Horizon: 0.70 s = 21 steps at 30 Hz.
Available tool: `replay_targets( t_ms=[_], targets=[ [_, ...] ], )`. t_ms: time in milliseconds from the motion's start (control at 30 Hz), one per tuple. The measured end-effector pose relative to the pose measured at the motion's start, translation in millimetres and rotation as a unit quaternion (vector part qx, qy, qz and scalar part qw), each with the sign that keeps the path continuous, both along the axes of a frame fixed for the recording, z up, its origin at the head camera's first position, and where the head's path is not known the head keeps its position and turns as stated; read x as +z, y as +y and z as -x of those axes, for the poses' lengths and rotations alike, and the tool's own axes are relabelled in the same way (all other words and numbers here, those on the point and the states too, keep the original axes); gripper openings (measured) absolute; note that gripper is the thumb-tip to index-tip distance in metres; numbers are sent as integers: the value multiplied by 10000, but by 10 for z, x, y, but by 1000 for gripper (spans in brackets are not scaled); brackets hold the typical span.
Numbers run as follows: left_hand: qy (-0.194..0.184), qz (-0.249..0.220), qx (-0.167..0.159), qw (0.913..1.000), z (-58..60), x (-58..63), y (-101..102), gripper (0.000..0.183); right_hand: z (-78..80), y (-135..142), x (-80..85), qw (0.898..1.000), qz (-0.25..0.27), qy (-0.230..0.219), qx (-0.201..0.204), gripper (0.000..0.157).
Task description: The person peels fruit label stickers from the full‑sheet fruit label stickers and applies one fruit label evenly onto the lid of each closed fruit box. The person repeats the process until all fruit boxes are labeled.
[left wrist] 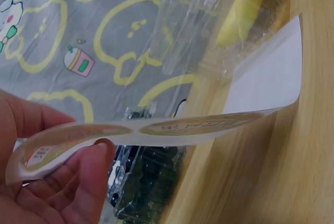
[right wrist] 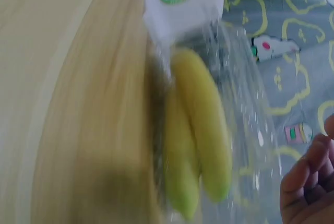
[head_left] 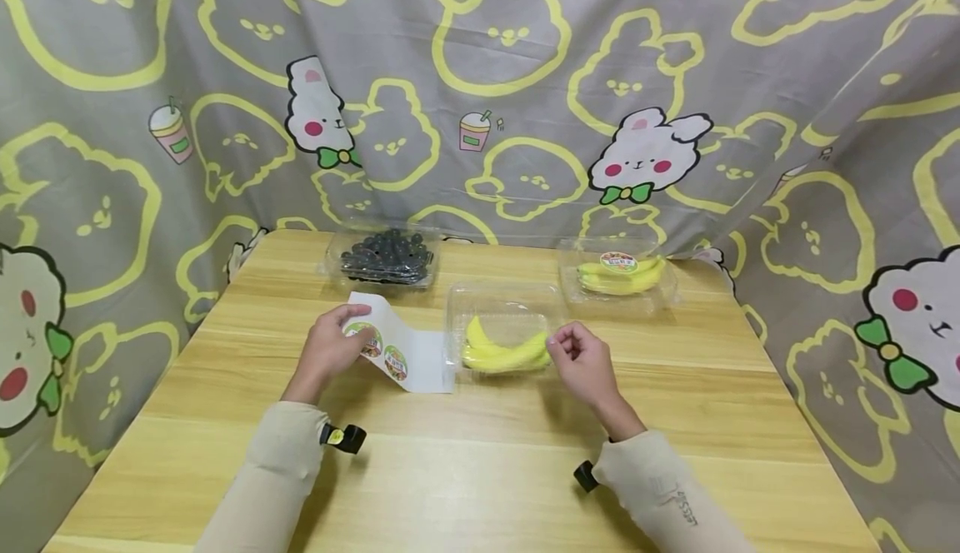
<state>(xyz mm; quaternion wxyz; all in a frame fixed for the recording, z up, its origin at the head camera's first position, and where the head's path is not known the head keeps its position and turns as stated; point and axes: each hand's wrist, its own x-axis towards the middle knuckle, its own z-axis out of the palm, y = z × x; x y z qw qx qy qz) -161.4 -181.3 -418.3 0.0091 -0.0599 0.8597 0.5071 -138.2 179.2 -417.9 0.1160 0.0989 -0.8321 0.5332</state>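
Observation:
My left hand (head_left: pixel 335 343) pinches the upper end of a white strip of round fruit labels (head_left: pixel 395 363) between thumb and fingers. The strip hangs bent, its blank end lying on the table against a clear plastic box (head_left: pixel 504 296). Inside that box lie yellow bananas (head_left: pixel 507 353); I cannot tell whether its lid is fastened. At the box's right side is my right hand (head_left: pixel 587 363), fingers loosely bent, with nothing visible between them. In the right wrist view, its fingertips (right wrist: pixel 313 153) stand beside the box, and the picture is blurred.
A clear box of dark grapes (head_left: pixel 388 258) stands at the back left of the wooden table (head_left: pixel 450 478). Toward the back right is another clear box with bananas (head_left: pixel 622 280), bearing a round label on its lid. Patterned grey curtains (head_left: pixel 510 178) enclose the table's back and sides.

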Motion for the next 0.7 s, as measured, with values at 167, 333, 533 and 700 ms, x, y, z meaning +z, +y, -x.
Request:
replay_targets(
  t_ms=[167, 333, 533, 700],
  targets=[
    [-243, -399, -375, 9982, 10, 21, 55, 56, 40, -265, -14, 9983, 7, 259, 531, 6],
    [-384, -572, -556, 9961, -9, 35, 85, 63, 162, -546, -171, 9931, -3, 627, 995, 8],
    [-363, -821, -641, 9939, -18, 47, 54, 69, 232, -943, -187, 9829, -256, 1033, 1504, 6],
    [-203, -764, -637, 9948, -6, 56, 34, 73, 293, -1198, -197, 9786, -511, 1096, 1665, 5]
  ],
)
